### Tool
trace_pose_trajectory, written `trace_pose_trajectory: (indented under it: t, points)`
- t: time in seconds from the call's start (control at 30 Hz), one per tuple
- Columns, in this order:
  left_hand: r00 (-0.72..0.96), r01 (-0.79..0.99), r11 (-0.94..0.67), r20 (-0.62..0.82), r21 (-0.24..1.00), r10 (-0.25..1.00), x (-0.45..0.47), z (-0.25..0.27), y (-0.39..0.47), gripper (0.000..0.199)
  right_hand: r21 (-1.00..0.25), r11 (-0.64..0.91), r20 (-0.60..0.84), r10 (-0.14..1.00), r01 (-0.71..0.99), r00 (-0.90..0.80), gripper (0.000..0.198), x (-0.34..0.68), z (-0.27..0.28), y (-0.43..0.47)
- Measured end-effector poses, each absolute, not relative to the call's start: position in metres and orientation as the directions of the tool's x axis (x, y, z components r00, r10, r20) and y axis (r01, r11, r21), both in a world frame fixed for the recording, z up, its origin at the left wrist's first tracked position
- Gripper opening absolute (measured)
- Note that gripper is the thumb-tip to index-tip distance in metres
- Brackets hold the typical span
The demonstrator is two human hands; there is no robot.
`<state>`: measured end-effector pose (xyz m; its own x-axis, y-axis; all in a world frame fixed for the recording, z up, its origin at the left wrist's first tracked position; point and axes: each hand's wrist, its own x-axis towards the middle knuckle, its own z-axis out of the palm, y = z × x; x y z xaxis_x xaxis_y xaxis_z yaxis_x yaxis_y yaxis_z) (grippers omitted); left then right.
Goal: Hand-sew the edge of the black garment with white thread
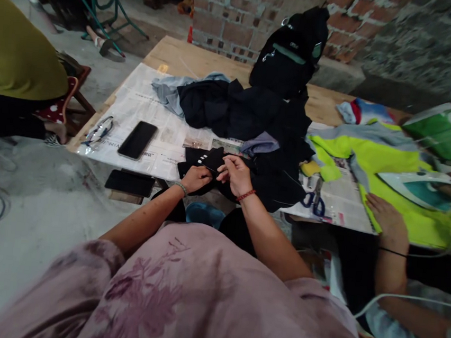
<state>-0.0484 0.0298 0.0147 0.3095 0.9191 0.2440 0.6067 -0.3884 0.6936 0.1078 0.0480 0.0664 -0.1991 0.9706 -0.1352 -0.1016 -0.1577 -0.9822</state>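
Observation:
A black garment [278, 182] with small white marks on one part lies in folds at the front edge of the table. My left hand [196, 179] is closed on its near-left part, the fingers pinching the cloth. Just to the right, my right hand [237, 176] is raised slightly over the same garment, thumb and fingers drawn together. Whatever is between those fingertips is too small to make out. A greyish-purple piece of cloth [260, 143] lies behind the right hand.
Newspaper [163, 155] covers the table. Left are a phone [137, 140] and glasses [100, 129]; dark clothes [223, 105] and a black backpack [288, 53] stand behind. Right are scissors [315, 201] and a co-worker's hands, with an iron [411, 186] on a neon-yellow garment [387, 150].

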Motion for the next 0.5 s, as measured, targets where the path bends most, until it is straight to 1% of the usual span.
trace_pose_trajectory:
  t: [0.07, 0.13, 0.2, 0.27, 0.3, 0.33, 0.37, 0.4, 0.43, 0.47, 0.5]
  points:
    - [0.312, 0.612, -0.394, 0.249, 0.686, 0.917, -0.049, 0.013, 0.031, 0.012, -0.919, -0.344, -0.280, 0.913, -0.192, -0.295, 0.016, 0.107, 0.069, 0.046]
    - [0.322, 0.613, -0.412, 0.263, 0.674, 0.909, -0.050, 0.011, 0.031, 0.013, -0.845, -0.483, -0.372, 0.838, -0.228, -0.398, 0.009, 0.105, 0.071, 0.045]
    - [0.325, 0.610, -0.428, 0.282, 0.667, 0.903, -0.050, 0.008, 0.032, 0.014, -0.815, -0.530, -0.393, 0.803, -0.235, -0.448, 0.007, 0.103, 0.069, 0.046]
    - [0.326, 0.601, -0.440, 0.297, 0.668, 0.897, -0.050, 0.006, 0.033, 0.014, -0.842, -0.486, -0.357, 0.827, -0.233, -0.434, 0.007, 0.100, 0.066, 0.049]
    - [0.326, 0.597, -0.441, 0.299, 0.671, 0.897, -0.050, 0.006, 0.033, 0.014, -0.878, -0.425, -0.315, 0.860, -0.221, -0.401, 0.008, 0.099, 0.064, 0.052]
    - [0.326, 0.593, -0.439, 0.298, 0.675, 0.897, -0.050, 0.006, 0.032, 0.013, -0.925, -0.329, -0.250, 0.904, -0.191, -0.348, 0.009, 0.099, 0.062, 0.055]
    - [0.326, 0.588, -0.436, 0.294, 0.681, 0.898, -0.050, 0.006, 0.032, 0.013, -0.972, -0.195, -0.151, 0.947, -0.134, -0.284, 0.012, 0.100, 0.061, 0.060]
    - [0.327, 0.585, -0.433, 0.289, 0.686, 0.900, -0.050, 0.006, 0.032, 0.013, -0.999, -0.029, -0.019, 0.973, -0.039, -0.230, 0.015, 0.103, 0.062, 0.065]
    - [0.328, 0.582, -0.429, 0.284, 0.691, 0.901, -0.050, 0.007, 0.032, 0.013, -0.985, 0.152, 0.132, 0.969, 0.086, -0.208, 0.018, 0.107, 0.064, 0.070]
    - [0.327, 0.578, -0.427, 0.282, 0.695, 0.902, -0.050, 0.007, 0.032, 0.013, -0.916, 0.333, 0.278, 0.929, 0.222, -0.245, 0.020, 0.113, 0.067, 0.076]
    - [0.326, 0.575, -0.428, 0.284, 0.698, 0.902, -0.049, 0.008, 0.032, 0.013, -0.802, 0.497, 0.392, 0.857, 0.332, -0.335, 0.020, 0.119, 0.071, 0.082]
